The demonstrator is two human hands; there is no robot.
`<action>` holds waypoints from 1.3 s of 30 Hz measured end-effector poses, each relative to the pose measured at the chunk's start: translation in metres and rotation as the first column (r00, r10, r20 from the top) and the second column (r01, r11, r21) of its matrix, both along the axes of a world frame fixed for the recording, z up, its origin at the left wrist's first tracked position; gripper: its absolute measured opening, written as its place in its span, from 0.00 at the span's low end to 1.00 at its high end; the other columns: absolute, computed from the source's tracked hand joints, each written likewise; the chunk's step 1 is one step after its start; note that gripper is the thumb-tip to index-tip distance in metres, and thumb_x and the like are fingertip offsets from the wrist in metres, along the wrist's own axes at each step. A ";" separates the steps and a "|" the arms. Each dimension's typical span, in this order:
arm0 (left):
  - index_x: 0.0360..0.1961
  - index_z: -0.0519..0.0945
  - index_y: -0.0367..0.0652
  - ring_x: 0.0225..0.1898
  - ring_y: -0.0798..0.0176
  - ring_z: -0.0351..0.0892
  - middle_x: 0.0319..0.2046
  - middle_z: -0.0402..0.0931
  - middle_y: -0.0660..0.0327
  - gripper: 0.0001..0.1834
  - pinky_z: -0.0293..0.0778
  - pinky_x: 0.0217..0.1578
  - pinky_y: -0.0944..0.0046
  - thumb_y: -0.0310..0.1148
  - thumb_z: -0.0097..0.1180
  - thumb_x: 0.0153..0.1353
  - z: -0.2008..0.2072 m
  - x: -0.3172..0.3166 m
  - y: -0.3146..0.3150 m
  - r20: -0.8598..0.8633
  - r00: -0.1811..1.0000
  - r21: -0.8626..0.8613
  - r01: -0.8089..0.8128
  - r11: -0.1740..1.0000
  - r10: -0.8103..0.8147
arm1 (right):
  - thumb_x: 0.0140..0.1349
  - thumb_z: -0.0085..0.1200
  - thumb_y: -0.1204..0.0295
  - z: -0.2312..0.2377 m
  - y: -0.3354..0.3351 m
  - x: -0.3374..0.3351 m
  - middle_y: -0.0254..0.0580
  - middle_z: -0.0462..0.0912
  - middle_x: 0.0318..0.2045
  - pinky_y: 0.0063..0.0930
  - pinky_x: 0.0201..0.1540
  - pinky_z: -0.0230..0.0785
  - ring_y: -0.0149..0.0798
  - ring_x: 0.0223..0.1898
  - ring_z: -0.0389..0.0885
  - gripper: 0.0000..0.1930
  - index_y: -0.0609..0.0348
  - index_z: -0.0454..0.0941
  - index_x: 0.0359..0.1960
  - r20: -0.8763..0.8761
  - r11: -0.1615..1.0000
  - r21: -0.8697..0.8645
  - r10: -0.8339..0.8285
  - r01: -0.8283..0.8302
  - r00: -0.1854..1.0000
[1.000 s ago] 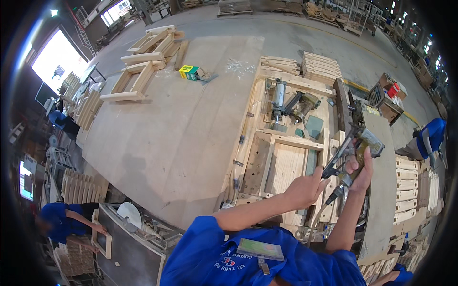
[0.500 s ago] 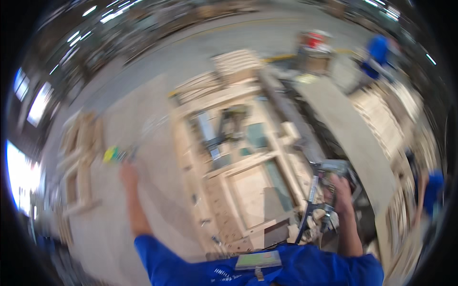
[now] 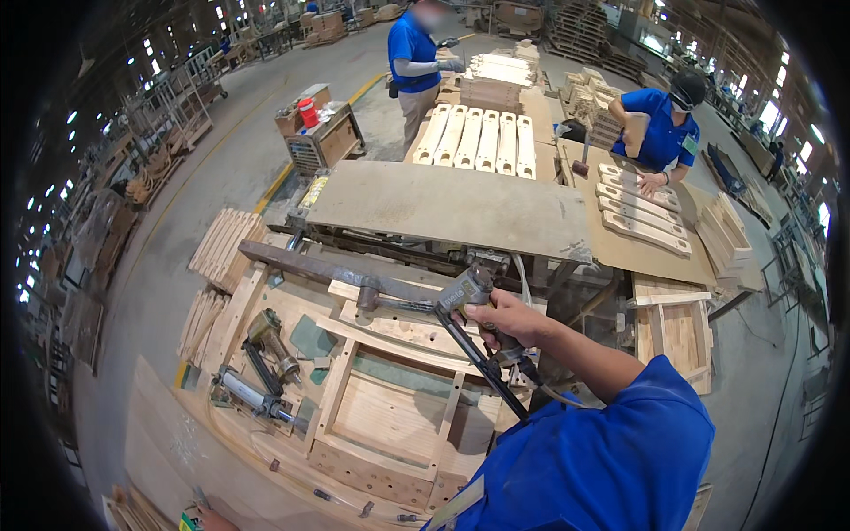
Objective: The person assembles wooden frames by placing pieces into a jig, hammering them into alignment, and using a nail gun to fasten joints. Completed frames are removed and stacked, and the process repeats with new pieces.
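My right hand (image 3: 518, 320) is wrapped round the grip of a pneumatic nail gun (image 3: 466, 288), which has a long dark magazine and an air hose. It is held over the right side of a wooden frame (image 3: 341, 380) lying on the bench. My left hand (image 3: 212, 520) is at the bottom left, mostly cut off by the edge. A small yellow-green thing (image 3: 188, 522) shows against its fingers, too little of it visible to name. A second nail gun (image 3: 270, 345) and a silver air cylinder (image 3: 243, 389) rest on the bench left of the frame.
A brown board (image 3: 443, 203) spans the area beyond the bench. Behind it one person (image 3: 414, 62) stands by rows of slotted wooden pieces (image 3: 478, 140). Another person (image 3: 660, 124) handles similar pieces at a table on the right. A wooden cabinet (image 3: 328, 142) with a red container stands at far left.
My view has swung to the right, bringing the co-workers and their tables into sight. My right hand still holds the nail gun; my left hand now sits at the picture's lower edge.
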State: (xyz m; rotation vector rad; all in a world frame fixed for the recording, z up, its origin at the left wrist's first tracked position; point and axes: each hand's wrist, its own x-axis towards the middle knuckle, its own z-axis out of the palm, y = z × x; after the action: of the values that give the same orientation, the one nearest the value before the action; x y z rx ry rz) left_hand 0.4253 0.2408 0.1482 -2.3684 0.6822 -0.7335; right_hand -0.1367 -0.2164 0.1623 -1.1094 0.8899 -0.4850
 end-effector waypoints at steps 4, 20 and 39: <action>0.65 0.81 0.48 0.58 0.41 0.85 0.57 0.85 0.50 0.24 0.78 0.59 0.40 0.49 0.47 0.80 0.003 0.005 0.002 -0.114 0.990 0.002 -0.078 0.997 0.078 | 0.78 0.59 0.59 0.010 0.009 -0.004 0.30 0.79 0.34 0.22 0.23 0.71 0.23 0.23 0.76 0.16 0.55 0.77 0.56 -0.044 1.000 -0.015 0.002 -0.003 0.999; 0.76 0.67 0.41 0.44 0.63 0.85 0.46 0.85 0.55 0.27 0.83 0.47 0.63 0.33 0.49 0.80 0.008 -0.114 -0.085 -0.347 0.177 -0.620 -0.780 0.084 -0.921 | 0.77 0.59 0.64 0.020 0.048 -0.023 0.32 0.75 0.31 0.25 0.21 0.66 0.25 0.21 0.74 0.21 0.61 0.69 0.63 0.021 0.992 -0.044 0.119 -0.118 0.993; 0.68 0.74 0.33 0.33 0.73 0.79 0.49 0.83 0.54 0.22 0.74 0.24 0.76 0.30 0.58 0.77 0.017 -0.456 -0.201 -0.291 -0.344 -0.319 -0.845 0.430 -0.893 | 0.76 0.60 0.57 0.020 0.027 -0.074 0.33 0.79 0.26 0.27 0.21 0.70 0.27 0.19 0.75 0.18 0.59 0.77 0.55 0.417 0.993 -0.068 0.120 -0.101 0.901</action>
State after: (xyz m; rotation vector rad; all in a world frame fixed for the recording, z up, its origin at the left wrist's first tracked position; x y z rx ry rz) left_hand -0.0304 0.0397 0.1653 1.2544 -0.4311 -1.1745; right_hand -0.2106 -0.1898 0.1828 -1.0359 0.4363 -0.6234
